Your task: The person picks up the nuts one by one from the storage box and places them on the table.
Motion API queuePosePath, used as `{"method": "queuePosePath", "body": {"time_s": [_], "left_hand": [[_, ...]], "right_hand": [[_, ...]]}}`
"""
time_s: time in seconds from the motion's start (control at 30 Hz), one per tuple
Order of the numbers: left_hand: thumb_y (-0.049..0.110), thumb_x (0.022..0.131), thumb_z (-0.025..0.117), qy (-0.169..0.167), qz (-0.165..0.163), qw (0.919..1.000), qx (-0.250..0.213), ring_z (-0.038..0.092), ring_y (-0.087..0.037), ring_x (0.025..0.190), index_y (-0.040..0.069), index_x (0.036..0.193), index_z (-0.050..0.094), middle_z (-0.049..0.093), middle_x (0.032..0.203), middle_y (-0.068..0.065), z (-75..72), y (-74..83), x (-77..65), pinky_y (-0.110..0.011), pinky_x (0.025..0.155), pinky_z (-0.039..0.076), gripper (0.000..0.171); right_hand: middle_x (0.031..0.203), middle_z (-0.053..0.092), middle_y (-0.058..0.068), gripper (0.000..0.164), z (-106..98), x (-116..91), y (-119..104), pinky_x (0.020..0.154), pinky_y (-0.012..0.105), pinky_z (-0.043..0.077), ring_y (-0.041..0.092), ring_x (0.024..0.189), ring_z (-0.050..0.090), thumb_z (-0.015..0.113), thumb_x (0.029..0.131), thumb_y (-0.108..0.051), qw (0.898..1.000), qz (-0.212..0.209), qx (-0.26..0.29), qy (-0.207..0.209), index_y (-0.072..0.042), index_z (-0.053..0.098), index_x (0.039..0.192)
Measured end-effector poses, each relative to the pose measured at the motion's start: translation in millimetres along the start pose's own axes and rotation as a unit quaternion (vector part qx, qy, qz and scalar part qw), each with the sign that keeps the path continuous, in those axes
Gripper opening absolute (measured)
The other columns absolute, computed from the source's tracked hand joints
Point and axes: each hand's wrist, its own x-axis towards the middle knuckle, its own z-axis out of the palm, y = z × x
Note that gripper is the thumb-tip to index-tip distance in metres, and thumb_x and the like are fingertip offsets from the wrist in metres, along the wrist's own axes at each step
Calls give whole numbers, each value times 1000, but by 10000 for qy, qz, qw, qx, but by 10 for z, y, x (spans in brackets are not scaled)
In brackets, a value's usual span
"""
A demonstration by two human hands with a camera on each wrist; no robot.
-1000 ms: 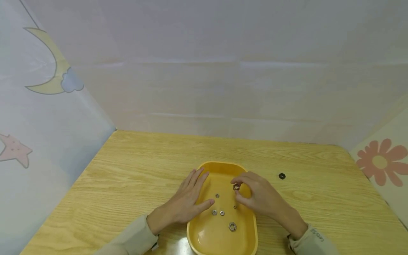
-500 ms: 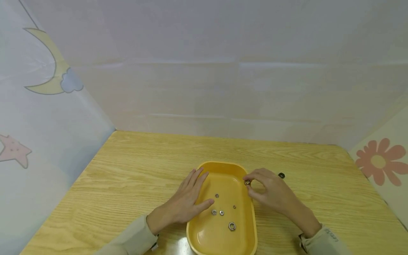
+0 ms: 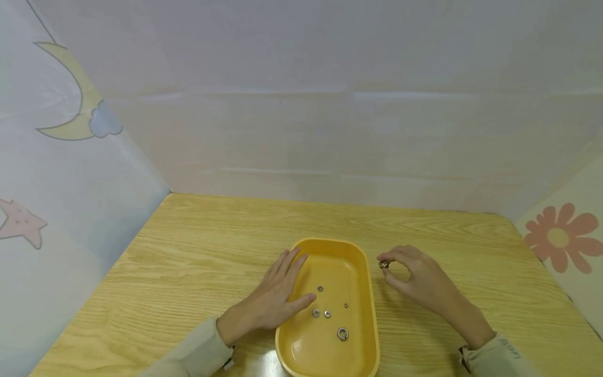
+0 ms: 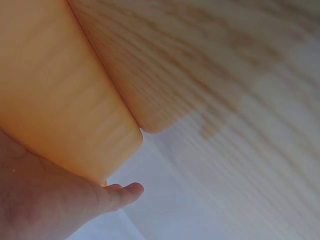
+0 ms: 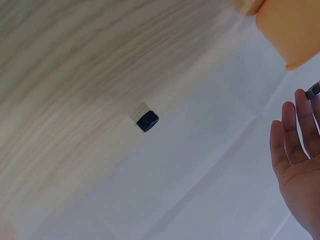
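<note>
My right hand [image 3: 421, 277] pinches a dark metal hex nut [image 3: 384, 264] between thumb and index fingertip, just right of the yellow tray [image 3: 375, 335]. That nut [image 5: 312, 91] shows at the edge of the right wrist view. My left hand [image 3: 275, 293] lies with spread, straight fingers over the tray's left rim, the thumb reaching inside. Inside the tray lie several silver nuts, among them a large nut [image 3: 342, 334], a tiny nut [image 3: 346, 305] and a mid-sized nut [image 3: 316, 313]. A black nut [image 5: 148, 121] lies on the table in the right wrist view; in the head view my right hand hides it.
The wood-grain table [image 3: 198, 251] extends around the tray on both sides. A pale wall sheet [image 3: 301, 141] stands along its back edge, with printed side panels showing a moon [image 3: 70, 94] and a flower [image 3: 558, 238].
My right hand has carried the pinched nut from over the tray rightward past its rim. The hand now covers the black nut in the head view. My left hand stays in place.
</note>
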Motion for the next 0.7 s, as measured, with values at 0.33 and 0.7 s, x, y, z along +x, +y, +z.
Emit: {"method": "queuePosePath", "body": {"time_s": [0.33,0.7], "left_hand": [[57,99,45,-16,-42,9999,-133,1,-41,154,12,160,14,4,168,-11,-6,9,4,-64,121,13,81],[56,100,45,-44,-82,9999,-110,0,-38,155,13,160,13,2,168,-9,-3,13,-3,-61,122,11,81]], "right_hand": [[94,71,-7,30,-92,-79,189,70,34,58,12,85,65,82,72,-4,9991,283,-164,-266,-13,75,100],[89,69,-12,25,-205,-196,393,70,36,56,13,81,65,82,75,-7,9953,733,-330,-545,-14,75,98]]}}
